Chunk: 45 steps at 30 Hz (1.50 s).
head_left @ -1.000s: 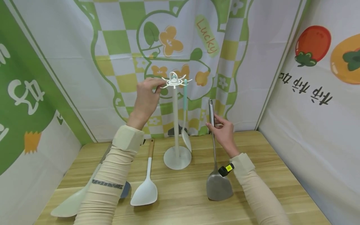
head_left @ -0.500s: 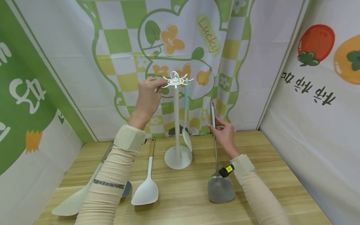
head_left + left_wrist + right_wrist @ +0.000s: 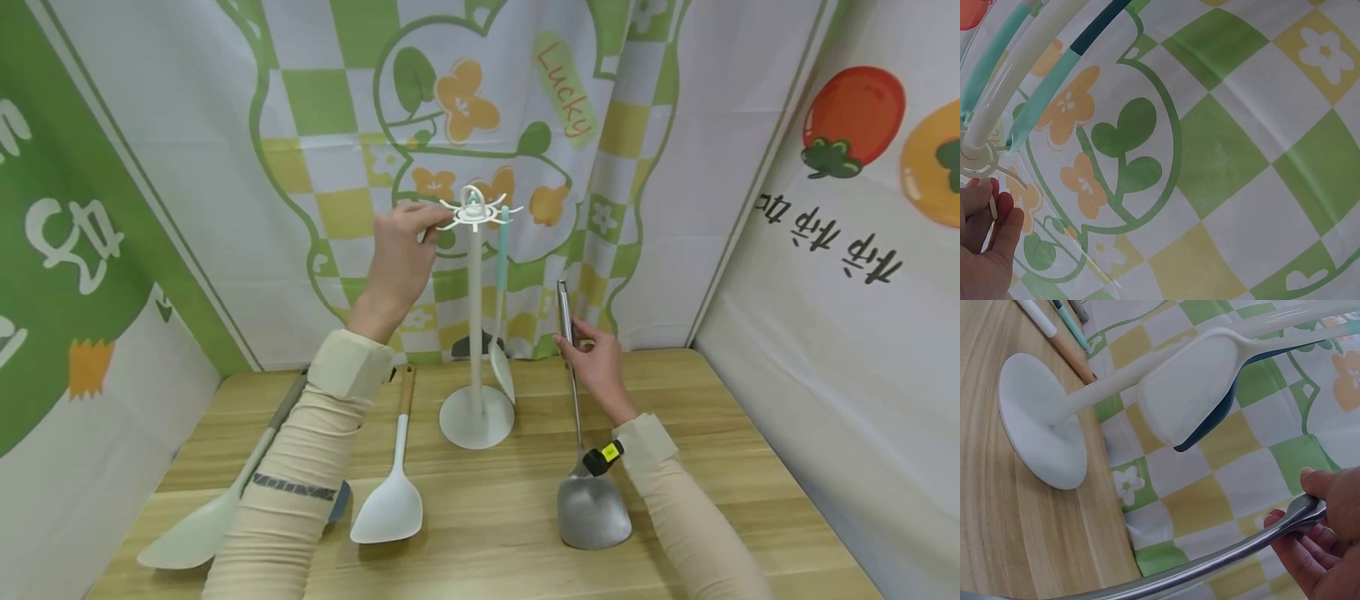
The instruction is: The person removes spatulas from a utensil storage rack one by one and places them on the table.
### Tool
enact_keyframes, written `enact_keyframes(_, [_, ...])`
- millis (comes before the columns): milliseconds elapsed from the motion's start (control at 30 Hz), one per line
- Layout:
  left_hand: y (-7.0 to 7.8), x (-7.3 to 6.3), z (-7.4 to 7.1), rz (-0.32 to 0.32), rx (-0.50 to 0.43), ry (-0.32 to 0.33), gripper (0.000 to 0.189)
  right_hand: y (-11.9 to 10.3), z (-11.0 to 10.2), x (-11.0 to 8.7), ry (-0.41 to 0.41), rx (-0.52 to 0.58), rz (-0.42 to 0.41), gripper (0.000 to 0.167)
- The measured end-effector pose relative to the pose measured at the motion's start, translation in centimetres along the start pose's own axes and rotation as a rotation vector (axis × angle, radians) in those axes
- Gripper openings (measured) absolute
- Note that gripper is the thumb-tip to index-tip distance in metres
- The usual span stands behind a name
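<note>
A checked, flower-printed cloth hangs behind a wood-grain table, on which a white utensil rack stands upright on its round base. Left of it lie a pale green turner, partly behind the sleeve, and a white turner with a wooden handle. To its right, the stainless-steel turner is held head down; whether its blade touches the table I cannot tell. The right hand pinches its handle between thumb and fingers, while the left hand pinches one of the hooks at the rack's top. The step in hand looks like steadying the rack with the steel turner held ready; hanging it would call for lifting the handle's end to a bare hook. The right wrist view shows a dark blue head behind the hanging white head, and the left wrist view two teal handles, whereas the head view plainly shows only one. The pinched hook tip shows best from the left wrist.
</note>
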<state>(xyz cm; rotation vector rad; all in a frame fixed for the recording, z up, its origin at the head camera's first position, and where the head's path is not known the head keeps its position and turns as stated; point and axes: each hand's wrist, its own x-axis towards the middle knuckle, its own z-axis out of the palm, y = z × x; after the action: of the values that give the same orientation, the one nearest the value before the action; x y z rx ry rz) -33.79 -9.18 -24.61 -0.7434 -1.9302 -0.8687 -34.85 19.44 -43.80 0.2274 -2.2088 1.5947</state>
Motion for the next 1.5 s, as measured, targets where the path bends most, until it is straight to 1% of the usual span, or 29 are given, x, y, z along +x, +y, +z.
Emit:
enact_keyframes(233, [-0.2, 0.3, 0.0, 0.016, 0.007, 0.008, 0.021, 0.5, 0.5, 0.2, 0.0, 0.042, 0.021, 0.051])
enact_keyframes(467, [-0.2, 0.5, 0.0, 0.036, 0.021, 0.004, 0.019, 0.9, 0.8, 0.2, -0.017, -0.007, 0.058, 0.051])
enact_keyframes(600, [-0.1, 0.5, 0.1, 0.042, 0.018, -0.001, 0.019, 1.2, 0.9, 0.2, -0.016, -0.011, 0.067, 0.052])
enact_keyframes(767, [-0.1, 0.4, 0.2, 0.038, 0.008, -0.001, 0.019, 1.5, 1.1, 0.1, -0.021, -0.013, 0.068, 0.052])
enact_keyframes(900, [-0.2, 0.1, 0.3, 0.035, -0.001, 0.003, 0.019, 1.9, 1.2, -0.1, -0.03, -0.053, 0.081, 0.052])
enact_keyframes(1067, [-0.4, 0.0, 0.4, 0.053, -0.004, 0.033, 0.021, 2.2, 1.5, -0.1, -0.037, -0.071, 0.1, 0.05])
enact_keyframes(1200, [-0.5, 0.1, 0.3, 0.073, -0.002, 0.056, 0.021, 2.4, 1.6, 0.0, -0.052, -0.07, 0.092, 0.051])
enact_keyframes(1400, [-0.4, 0.0, 0.6, 0.046, -0.014, 0.036, 0.021, 3.1, 1.2, -0.1, -0.063, -0.089, 0.096, 0.051])
enact_keyframes(1500, [-0.4, -0.1, 0.8, 0.039, -0.002, 0.033, 0.021, 3.6, 1.1, -0.1, -0.057, -0.088, 0.079, 0.05])
